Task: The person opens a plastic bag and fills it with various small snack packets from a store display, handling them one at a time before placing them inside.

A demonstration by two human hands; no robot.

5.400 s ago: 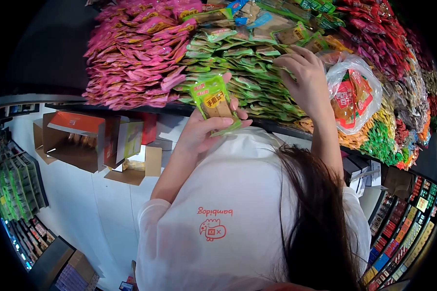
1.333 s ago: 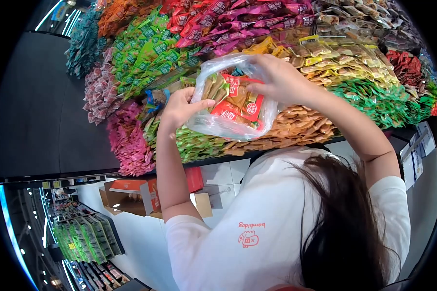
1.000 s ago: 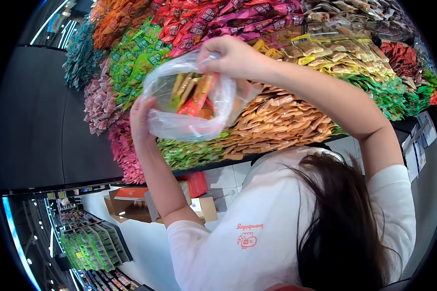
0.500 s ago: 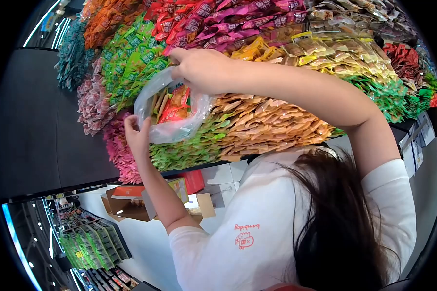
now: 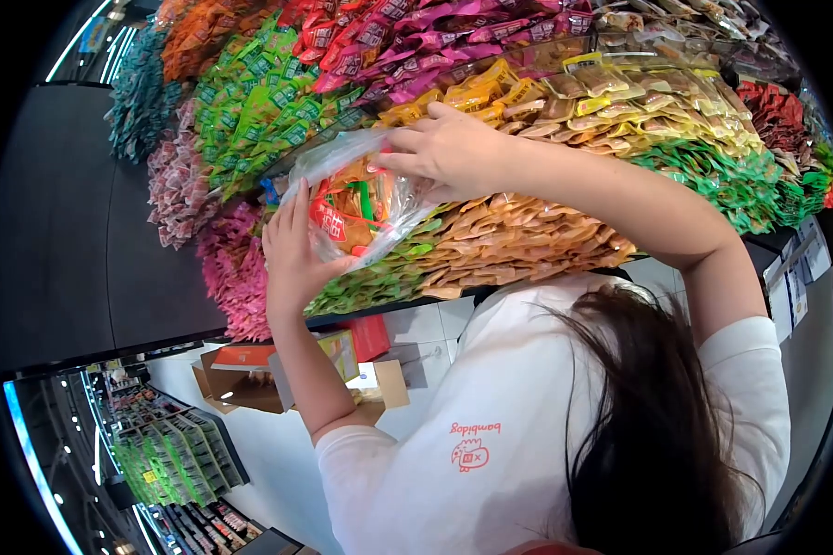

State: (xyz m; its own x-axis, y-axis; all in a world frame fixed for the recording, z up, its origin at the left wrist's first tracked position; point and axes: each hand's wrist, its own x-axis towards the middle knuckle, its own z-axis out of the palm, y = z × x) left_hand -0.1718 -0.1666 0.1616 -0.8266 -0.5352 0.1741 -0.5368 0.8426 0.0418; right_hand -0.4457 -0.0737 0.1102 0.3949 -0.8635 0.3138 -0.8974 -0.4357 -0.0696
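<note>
A clear plastic bag (image 5: 400,220) rests among the heaped snack packets with its mouth facing up. Inside it are red and orange snack packets (image 5: 335,215), one with white lettering, and a strip of green. My left hand (image 5: 292,248) is around the bag's left side, fingers along the rim and thumb stretched along the near side. From the right, my right hand (image 5: 453,153) grips the far right part of the rim, its fingertips over the opening. Part of the bag's right side is behind that hand.
Green packets (image 5: 250,120), yellow packets (image 5: 652,92) and orange-brown packets (image 5: 528,240) surround the bag in heaps. A dark counter panel (image 5: 46,213) extends to the left. Below the counter edge, an open cardboard box (image 5: 241,375) stands on the floor.
My right hand has moved right and down from the bag's far rim. My left hand has shifted right and wrapped farther around the bag. The bag's opening looks narrower, and its contents show differently.
</note>
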